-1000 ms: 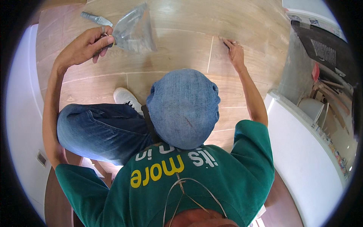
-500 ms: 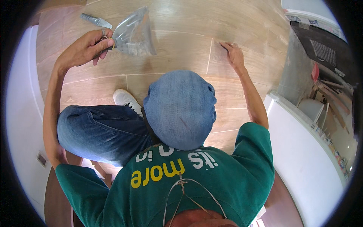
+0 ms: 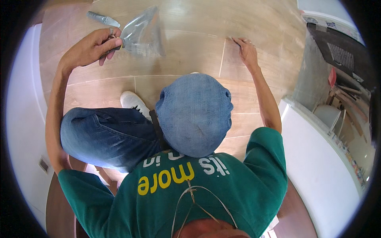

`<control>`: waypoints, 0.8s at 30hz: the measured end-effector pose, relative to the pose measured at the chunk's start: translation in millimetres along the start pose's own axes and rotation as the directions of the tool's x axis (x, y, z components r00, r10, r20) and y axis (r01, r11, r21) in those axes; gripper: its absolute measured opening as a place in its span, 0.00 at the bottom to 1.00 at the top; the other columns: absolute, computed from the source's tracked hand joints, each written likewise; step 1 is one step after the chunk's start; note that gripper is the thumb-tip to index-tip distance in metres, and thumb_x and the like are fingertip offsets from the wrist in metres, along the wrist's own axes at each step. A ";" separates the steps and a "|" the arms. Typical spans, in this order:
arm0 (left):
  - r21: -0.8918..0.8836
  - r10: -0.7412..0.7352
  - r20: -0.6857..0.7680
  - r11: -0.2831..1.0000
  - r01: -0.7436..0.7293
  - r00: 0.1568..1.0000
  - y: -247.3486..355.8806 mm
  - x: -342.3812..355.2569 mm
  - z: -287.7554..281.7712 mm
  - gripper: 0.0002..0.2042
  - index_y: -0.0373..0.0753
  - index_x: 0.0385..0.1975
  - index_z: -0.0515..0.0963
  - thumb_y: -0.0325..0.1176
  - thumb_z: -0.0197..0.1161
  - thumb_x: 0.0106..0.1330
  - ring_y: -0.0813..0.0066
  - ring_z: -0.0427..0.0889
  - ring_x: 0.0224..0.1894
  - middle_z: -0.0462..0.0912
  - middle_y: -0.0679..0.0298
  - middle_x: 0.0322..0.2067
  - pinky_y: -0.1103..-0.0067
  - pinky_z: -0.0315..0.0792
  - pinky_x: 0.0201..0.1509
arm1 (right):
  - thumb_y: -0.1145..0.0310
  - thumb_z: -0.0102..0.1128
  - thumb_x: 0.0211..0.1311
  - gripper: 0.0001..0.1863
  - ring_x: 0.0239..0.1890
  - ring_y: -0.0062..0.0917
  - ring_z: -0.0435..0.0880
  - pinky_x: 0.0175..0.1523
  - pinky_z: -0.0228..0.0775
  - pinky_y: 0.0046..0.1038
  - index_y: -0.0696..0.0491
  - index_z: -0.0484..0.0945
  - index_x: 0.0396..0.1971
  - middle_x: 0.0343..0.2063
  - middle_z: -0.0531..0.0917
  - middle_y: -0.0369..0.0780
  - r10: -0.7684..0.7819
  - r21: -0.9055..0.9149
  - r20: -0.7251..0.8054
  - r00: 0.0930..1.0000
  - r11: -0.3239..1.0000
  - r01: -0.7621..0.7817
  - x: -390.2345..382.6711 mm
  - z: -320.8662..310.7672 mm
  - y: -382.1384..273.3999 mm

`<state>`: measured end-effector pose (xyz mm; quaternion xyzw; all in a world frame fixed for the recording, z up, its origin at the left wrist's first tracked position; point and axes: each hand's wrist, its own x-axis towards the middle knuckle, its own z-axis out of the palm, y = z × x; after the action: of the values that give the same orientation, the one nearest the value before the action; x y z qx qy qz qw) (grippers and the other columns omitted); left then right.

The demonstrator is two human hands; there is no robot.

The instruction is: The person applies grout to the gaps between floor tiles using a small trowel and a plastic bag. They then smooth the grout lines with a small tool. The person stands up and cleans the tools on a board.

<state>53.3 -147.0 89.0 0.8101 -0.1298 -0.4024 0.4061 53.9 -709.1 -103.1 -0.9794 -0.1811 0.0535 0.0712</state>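
My left hand [image 3: 93, 49] is closed on the gathered end of a crumpled clear plastic bag [image 3: 143, 33], along with something dark in my fingers. Just beyond it a grey, flat-bladed tool [image 3: 103, 19] lies on the wood-look tiled floor [image 3: 186, 55]. Out to the right, my right hand [image 3: 247, 53] has its fingers closed round a small dark tool [image 3: 238, 43], too small to make out well, its tip at the upper end of a pale tile joint.
My bent jeans leg [image 3: 103, 135] and white shoe [image 3: 135, 103] are on the floor at left. A white wall [image 3: 24, 119] runs along the left. At right stand a low white ledge [image 3: 313, 150], a dark panel [image 3: 333, 47] and assorted boards with a red item [image 3: 332, 77].
Since half a second ago, my right hand has shifted a little forward along the pale joint. My left hand and the bag have barely moved.
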 end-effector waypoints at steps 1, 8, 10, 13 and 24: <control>-0.014 -0.002 -0.008 1.000 0.002 1.000 1.2 -0.8 2.7 0.21 0.40 0.37 0.76 0.53 0.52 0.79 0.84 0.72 0.18 0.72 0.71 0.19 0.84 0.70 0.22 | 0.77 0.54 0.62 0.24 0.52 0.40 0.83 0.54 0.76 0.45 0.39 0.84 0.56 0.50 0.85 0.39 0.014 0.017 -0.043 0.999 1.000 -0.014 3.7 -1.3 -4.8; -0.018 -0.032 0.001 0.999 0.032 0.999 5.1 -4.6 3.4 0.21 0.40 0.36 0.76 0.53 0.52 0.79 0.84 0.72 0.18 0.73 0.71 0.19 0.83 0.69 0.22 | 0.81 0.52 0.63 0.26 0.52 0.42 0.82 0.57 0.74 0.40 0.43 0.82 0.58 0.51 0.84 0.43 0.052 0.074 0.235 0.971 0.995 -0.071 -7.3 -0.7 0.4; -0.016 -0.038 -0.006 0.999 0.037 0.999 2.7 -5.0 2.8 0.20 0.40 0.36 0.76 0.52 0.52 0.79 0.84 0.72 0.18 0.72 0.71 0.19 0.83 0.70 0.22 | 0.81 0.52 0.63 0.26 0.52 0.43 0.82 0.57 0.74 0.40 0.44 0.82 0.59 0.50 0.84 0.44 0.062 0.234 0.222 0.973 0.965 -0.115 -5.5 -4.8 4.2; -0.055 -0.034 -0.011 0.998 0.034 0.999 1.2 -4.0 4.9 0.19 0.40 0.36 0.75 0.51 0.53 0.80 0.85 0.71 0.19 0.72 0.72 0.19 0.84 0.69 0.22 | 0.81 0.52 0.63 0.27 0.52 0.43 0.82 0.57 0.73 0.40 0.44 0.81 0.60 0.50 0.85 0.45 0.104 0.202 0.173 0.979 0.970 -0.139 -2.2 -3.9 0.0; -0.060 -0.029 0.051 0.998 0.032 0.998 4.9 -3.3 1.8 0.18 0.41 0.37 0.73 0.50 0.50 0.81 0.86 0.70 0.20 0.70 0.72 0.20 0.85 0.69 0.21 | 0.80 0.54 0.63 0.24 0.49 0.40 0.84 0.56 0.74 0.41 0.45 0.83 0.57 0.49 0.86 0.40 0.009 0.166 0.111 0.994 0.986 -0.028 -9.3 -7.1 -15.6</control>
<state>50.4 -149.3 93.8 0.7890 -0.1154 -0.4324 0.4211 40.7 -698.8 -92.9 -0.9672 -0.1704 0.1231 0.1427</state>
